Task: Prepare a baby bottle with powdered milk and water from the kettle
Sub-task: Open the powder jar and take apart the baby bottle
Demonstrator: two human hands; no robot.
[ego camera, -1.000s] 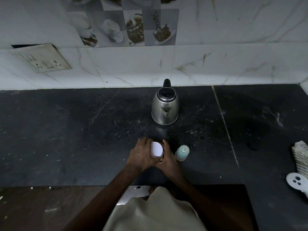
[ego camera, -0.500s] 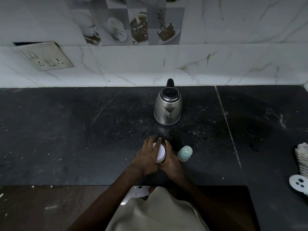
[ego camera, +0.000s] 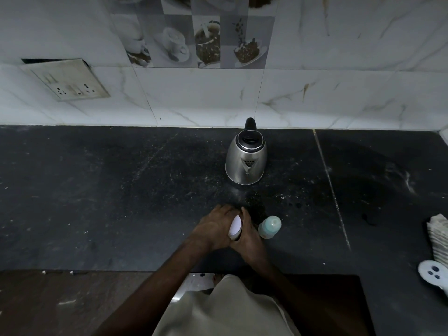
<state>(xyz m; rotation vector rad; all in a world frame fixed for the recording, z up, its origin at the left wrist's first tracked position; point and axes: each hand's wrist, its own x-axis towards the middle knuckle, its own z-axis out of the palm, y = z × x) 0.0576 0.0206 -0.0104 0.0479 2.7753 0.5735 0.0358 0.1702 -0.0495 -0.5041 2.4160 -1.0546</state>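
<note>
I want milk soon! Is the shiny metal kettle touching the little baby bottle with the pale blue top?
Apart. The head view shows the shiny metal kettle standing well behind the baby bottle, with bare dark countertop between them.

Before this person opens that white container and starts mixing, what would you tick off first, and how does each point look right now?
1. Both hands on the white container: ok; left hand and right hand close around it.
2. Container lid off: cannot tell; the hands cover most of it.
3. Baby bottle close by: ok; it stands just right of the hands on the counter.
4. Bottle open for powder: not ok; its top looks still on.
5. Kettle within reach: ok; upright behind the hands, spout facing the person.
6. Water in kettle: cannot tell; its lid is shut.
</note>
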